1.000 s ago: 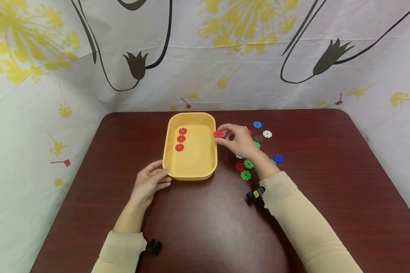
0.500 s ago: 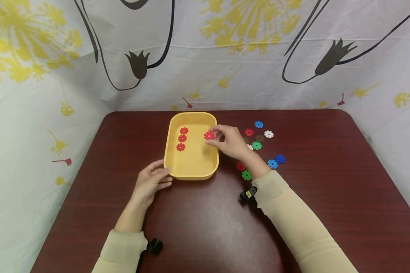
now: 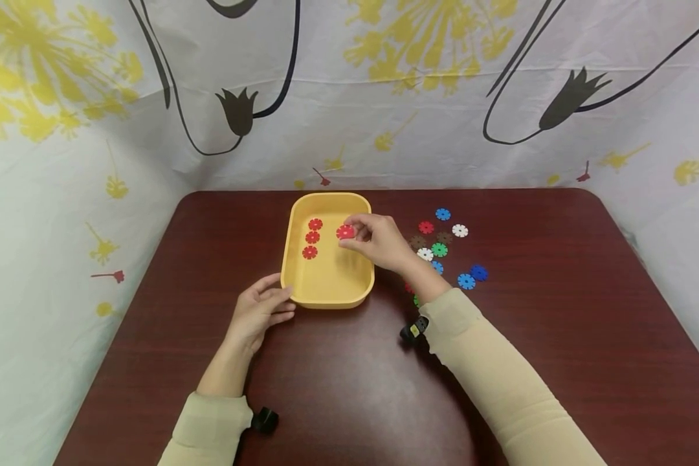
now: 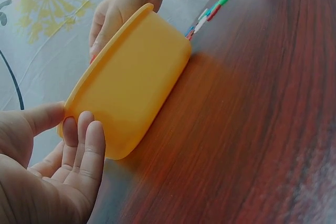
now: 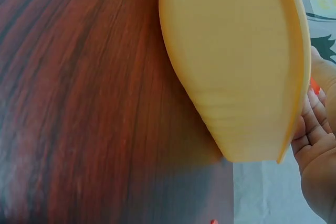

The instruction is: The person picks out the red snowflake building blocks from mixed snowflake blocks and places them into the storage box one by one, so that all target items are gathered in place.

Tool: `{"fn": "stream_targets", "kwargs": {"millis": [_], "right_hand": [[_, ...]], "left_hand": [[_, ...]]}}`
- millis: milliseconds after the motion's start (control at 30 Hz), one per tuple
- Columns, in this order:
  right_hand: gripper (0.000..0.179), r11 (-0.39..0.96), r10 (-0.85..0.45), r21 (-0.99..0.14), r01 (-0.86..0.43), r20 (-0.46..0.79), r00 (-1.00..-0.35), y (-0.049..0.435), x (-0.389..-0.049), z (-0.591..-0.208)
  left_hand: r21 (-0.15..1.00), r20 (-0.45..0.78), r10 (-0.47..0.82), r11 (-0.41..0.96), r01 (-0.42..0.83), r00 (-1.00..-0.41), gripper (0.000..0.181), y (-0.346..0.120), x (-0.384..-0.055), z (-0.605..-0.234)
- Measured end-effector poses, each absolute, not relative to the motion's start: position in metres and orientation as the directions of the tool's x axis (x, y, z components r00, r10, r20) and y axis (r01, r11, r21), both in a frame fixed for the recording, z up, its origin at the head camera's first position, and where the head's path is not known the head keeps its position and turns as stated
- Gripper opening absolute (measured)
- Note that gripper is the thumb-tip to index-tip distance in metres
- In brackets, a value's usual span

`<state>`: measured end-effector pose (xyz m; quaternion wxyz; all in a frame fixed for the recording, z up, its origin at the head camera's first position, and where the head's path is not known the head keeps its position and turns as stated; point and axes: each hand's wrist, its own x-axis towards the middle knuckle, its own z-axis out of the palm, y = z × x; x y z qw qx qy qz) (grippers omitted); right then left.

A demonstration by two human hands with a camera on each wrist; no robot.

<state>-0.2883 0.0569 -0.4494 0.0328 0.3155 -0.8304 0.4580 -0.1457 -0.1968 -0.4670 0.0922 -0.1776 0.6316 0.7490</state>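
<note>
A yellow plastic tray (image 3: pixel 338 281) stands on the dark red table, with three red notched plastic discs (image 3: pixel 312 237) in a column along its left side. My left hand (image 3: pixel 262 309) grips the tray's near left corner; the left wrist view shows its thumb on the rim (image 4: pixel 71 100) and fingertips (image 4: pixel 94 132) against the outer wall. Over the tray's right half, my right hand (image 3: pixel 381 243) pinches another red notched disc (image 3: pixel 345 232) between thumb and fingers. The right wrist view has most of this disc hidden behind the tray wall (image 5: pixel 236 72).
Right of the tray lie several loose discs: blue (image 3: pixel 479 272), light blue (image 3: pixel 466 281), white (image 3: pixel 459 230), green (image 3: pixel 439 250), brown (image 3: pixel 444 238) and red (image 3: pixel 426 228). The right forearm partly covers some of them. A patterned cloth (image 3: pixel 443 149) hangs behind the table's far edge.
My right hand has moved left, carrying the red disc from the tray's right rim to above its inside. The left hand keeps its grip on the corner.
</note>
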Motion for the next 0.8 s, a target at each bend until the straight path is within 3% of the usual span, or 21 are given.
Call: {"fn": "stream_targets", "kwargs": {"millis": [300,800], "right_hand": [[0.033,0.35,-0.507,-0.745,-0.568,0.359,-0.784,0.041,-0.29,-0.452],[0.036,0.424,-0.592,-0.708,-0.564,0.255,-0.765,0.021,-0.288,-0.449]], "left_hand": [[0.916,-0.379,-0.09,-0.177,-0.359,-0.921,0.056,-0.197,-0.146,-0.467],[0.925,-0.364,-0.087,-0.153,-0.349,-0.927,0.057,-0.198,-0.145,-0.468]]}}
